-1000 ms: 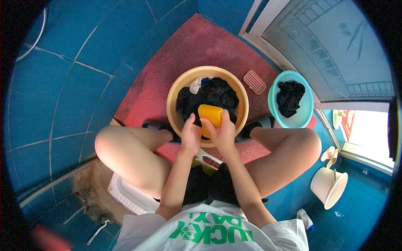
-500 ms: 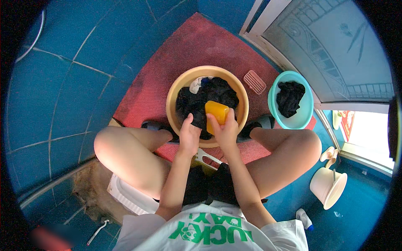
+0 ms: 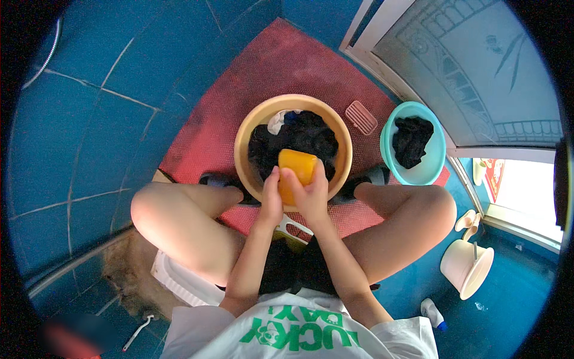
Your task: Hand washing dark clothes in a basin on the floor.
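Observation:
A yellow-orange bar of soap (image 3: 298,161) is held between my hands, above the near part of a tan basin (image 3: 345,140). My right hand (image 3: 312,194) grips its right side, thumb across the upper face. My left hand (image 3: 272,200) presses against the left edge of the bar; its fingers are partly hidden. Dark wet-looking clothes (image 3: 299,134) fill the basin below, and a small white cloth (image 3: 277,122) lies among them toward the far left.
Right of the basin, a pink soap dish (image 3: 361,117) lies on the red mat (image 3: 239,78). A turquoise basin (image 3: 441,157) with a dark garment (image 3: 411,142) stands beyond it. Farther right are a white bucket (image 3: 463,266), slippers (image 3: 467,221) and a bottle (image 3: 431,312). A brush (image 3: 140,330) lies lower left.
The soap has moved left and slightly toward me in my right hand. My left hand, apart from it before, has come against its left side.

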A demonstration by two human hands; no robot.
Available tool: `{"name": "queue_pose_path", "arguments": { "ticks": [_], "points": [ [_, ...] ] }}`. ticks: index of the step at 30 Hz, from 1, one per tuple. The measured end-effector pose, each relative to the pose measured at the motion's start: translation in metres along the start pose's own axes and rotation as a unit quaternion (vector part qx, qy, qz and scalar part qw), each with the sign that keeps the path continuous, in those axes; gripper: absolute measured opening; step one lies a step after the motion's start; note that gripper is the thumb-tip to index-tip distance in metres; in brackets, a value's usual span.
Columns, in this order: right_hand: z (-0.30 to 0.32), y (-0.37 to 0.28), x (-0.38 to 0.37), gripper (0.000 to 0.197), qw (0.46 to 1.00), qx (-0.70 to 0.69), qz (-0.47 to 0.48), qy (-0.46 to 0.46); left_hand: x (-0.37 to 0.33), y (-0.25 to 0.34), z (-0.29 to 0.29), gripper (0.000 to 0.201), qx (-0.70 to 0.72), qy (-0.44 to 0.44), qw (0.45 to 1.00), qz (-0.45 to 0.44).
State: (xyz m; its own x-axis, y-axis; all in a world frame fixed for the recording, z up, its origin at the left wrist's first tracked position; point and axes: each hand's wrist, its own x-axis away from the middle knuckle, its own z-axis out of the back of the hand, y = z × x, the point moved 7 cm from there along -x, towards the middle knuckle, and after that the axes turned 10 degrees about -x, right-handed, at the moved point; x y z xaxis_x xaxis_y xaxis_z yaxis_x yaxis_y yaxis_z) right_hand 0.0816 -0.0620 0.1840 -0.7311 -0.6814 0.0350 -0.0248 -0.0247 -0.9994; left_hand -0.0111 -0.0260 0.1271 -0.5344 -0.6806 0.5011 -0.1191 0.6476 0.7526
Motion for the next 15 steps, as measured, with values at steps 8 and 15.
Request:
{"name": "queue_pose_path", "arguments": {
  "ticks": [8,15],
  "points": [
    [0.02,0.045,-0.005,0.037,0.997,0.033,-0.048,0.052,0.007,0.017,-0.029,0.035,0.055,-0.063,0.996,0.033],
    [0.012,0.037,-0.008,0.035,0.998,-0.057,-0.029,0.018,-0.002,-0.006,-0.006,0.038,0.004,0.023,0.998,0.051]
  ]
}}
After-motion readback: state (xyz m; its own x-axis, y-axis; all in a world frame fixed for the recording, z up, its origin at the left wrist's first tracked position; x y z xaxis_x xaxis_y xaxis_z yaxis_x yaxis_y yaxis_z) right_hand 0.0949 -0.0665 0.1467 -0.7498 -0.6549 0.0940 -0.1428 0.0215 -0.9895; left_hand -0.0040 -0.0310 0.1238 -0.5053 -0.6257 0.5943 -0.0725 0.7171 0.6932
